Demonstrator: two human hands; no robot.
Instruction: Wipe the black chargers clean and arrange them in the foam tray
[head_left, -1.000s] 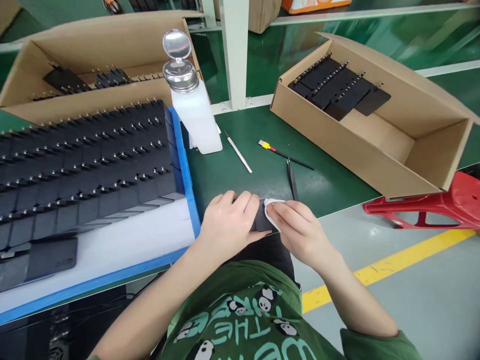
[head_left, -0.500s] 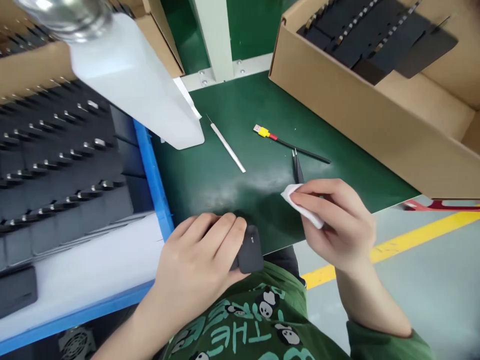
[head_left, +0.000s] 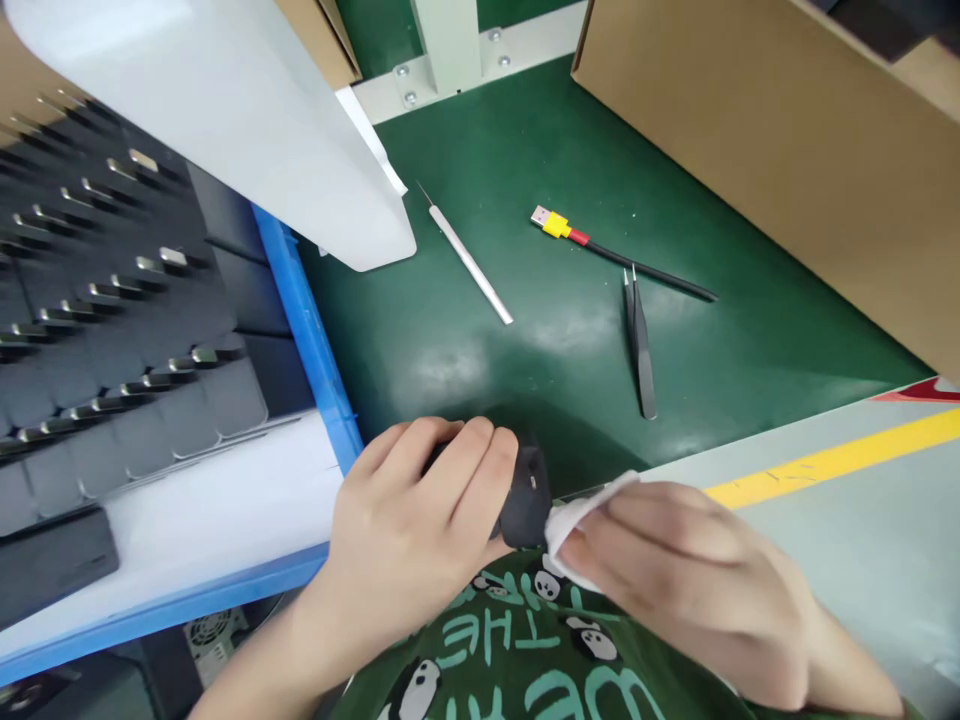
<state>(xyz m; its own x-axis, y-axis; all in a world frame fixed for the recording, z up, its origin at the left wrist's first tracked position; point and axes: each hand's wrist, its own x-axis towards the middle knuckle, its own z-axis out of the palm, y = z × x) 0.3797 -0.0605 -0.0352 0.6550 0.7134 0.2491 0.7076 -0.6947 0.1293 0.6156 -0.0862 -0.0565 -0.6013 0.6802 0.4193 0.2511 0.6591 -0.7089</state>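
My left hand [head_left: 420, 520] grips a small black part [head_left: 525, 500] at the near edge of the green table [head_left: 525, 340], just above my green shirt. My right hand [head_left: 690, 580] holds a white cloth [head_left: 574, 520] pinched in its fingers and presses it against the right end of the black part. Most of the part is hidden under my left fingers.
A blue tray [head_left: 315, 340] with rows of black parts [head_left: 120, 340] lies at the left. A white bottle [head_left: 225, 120] stands behind it. A metal pick [head_left: 469, 262], a black cable with yellow plug [head_left: 600, 245] and tweezers [head_left: 639, 340] lie on the table. A cardboard box [head_left: 787, 150] stands at the right.
My right hand has come down and back left with the cloth, from apart over the table to touching the black part. The view has tilted further down and closer.
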